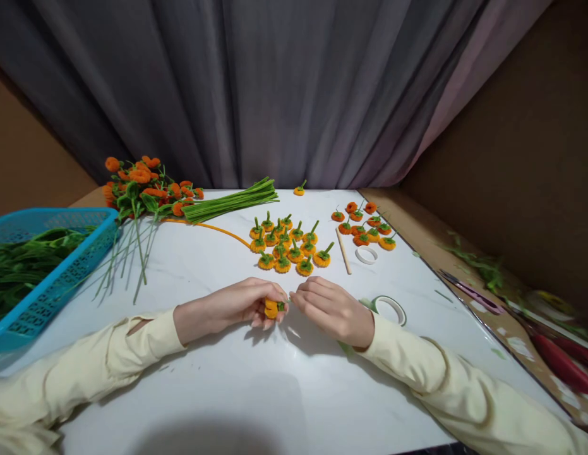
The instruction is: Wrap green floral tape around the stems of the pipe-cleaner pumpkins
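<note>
Near the middle of the white table, my left hand holds a small yellow-orange flower with green at its right side. My right hand is just to the right, its fingers pinched together at the flower's green end. What those fingertips hold is too small to make out. Beyond my hands several yellow flowers with short green stems stand in a cluster. Right of my right hand lies a roll of green tape.
A blue basket of green leaves stands left. Orange flowers and a bundle of green stems lie at the back left. Orange flower heads, a wooden stick and a white ring lie right. Scissors and red-handled pliers lie far right.
</note>
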`<state>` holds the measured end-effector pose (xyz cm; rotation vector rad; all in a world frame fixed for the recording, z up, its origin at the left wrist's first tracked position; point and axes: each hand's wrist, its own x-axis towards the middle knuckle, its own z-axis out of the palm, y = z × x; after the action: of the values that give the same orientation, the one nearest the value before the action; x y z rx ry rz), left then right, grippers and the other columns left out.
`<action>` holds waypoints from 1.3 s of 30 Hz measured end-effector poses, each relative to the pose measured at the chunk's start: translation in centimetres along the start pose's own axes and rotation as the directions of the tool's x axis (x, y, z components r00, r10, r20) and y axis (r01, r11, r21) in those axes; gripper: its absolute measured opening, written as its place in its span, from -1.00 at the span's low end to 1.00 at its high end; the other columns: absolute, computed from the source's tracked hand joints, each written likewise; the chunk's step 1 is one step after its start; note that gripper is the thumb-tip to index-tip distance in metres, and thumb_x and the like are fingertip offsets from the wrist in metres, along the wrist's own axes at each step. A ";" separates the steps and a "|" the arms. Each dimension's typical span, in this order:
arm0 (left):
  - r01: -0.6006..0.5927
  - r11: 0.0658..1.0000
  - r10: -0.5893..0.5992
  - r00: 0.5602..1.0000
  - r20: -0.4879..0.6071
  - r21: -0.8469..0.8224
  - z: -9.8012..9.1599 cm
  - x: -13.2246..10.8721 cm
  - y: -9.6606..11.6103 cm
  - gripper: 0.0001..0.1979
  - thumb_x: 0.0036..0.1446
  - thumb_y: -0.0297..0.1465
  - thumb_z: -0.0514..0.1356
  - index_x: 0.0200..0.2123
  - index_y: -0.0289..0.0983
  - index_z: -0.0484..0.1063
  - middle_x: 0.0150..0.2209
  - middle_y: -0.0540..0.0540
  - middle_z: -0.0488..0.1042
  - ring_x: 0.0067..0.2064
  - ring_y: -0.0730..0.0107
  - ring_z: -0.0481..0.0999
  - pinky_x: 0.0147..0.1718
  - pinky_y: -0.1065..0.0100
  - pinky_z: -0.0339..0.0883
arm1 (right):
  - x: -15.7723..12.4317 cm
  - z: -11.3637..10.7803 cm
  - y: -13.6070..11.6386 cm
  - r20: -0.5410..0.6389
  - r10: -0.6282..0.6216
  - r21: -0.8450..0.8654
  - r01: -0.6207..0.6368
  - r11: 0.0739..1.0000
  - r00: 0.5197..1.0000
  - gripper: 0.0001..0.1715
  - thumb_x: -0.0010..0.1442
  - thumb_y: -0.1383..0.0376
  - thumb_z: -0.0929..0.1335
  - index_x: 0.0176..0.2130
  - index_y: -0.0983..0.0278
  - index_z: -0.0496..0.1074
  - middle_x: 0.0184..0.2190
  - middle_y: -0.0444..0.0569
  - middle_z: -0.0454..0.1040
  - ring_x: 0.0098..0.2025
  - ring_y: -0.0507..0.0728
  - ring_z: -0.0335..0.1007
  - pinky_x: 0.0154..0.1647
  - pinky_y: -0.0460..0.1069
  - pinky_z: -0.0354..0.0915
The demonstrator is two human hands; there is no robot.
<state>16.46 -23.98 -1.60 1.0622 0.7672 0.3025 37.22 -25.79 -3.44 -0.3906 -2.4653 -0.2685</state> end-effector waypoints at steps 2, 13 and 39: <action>0.105 0.981 -0.100 0.994 0.037 -0.166 -0.4 0.4 -0.3 -0.85 -0.04 -0.34 0.19 -0.52 -0.30 0.34 -0.51 -0.02 0.37 -0.57 0.56 0.23 -0.58 0.47 0.12 | -0.1 -0.1 0.2 0.000 -0.124 -0.133 0.123 0.983 0.992 -0.75 0.28 0.51 0.16 -0.13 0.51 0.35 -0.39 0.18 0.48 -0.19 0.21 0.43 -0.19 0.12 0.36; -0.217 0.391 0.496 0.869 -0.006 0.894 0.5 -1.5 0.0 -0.73 0.08 -0.24 0.20 -0.20 -0.26 0.32 -0.23 -0.11 0.44 -0.34 0.35 0.37 -0.30 0.31 0.26 | 0.2 0.3 -0.9 0.169 0.365 0.399 -0.402 0.824 0.916 -0.72 0.34 0.33 0.17 -0.26 0.35 0.42 -0.45 0.03 0.49 -0.41 0.03 0.38 -0.36 -0.09 0.32; -0.018 0.835 0.011 1.000 0.015 0.550 -0.3 -1.0 0.9 -0.83 -0.06 -0.31 0.26 -0.41 -0.30 0.48 -0.42 -0.06 0.52 -0.37 0.35 0.45 -0.32 0.33 0.29 | 0.4 0.2 -1.0 0.031 -0.001 0.245 -0.007 0.969 1.000 -0.73 0.31 0.50 0.12 -0.28 0.40 0.35 -0.44 0.10 0.48 -0.31 0.11 0.39 -0.28 0.02 0.34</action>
<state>15.65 -23.98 -0.49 1.6150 0.8601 0.0815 36.49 -26.55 -3.50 -0.2943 -2.4895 0.0455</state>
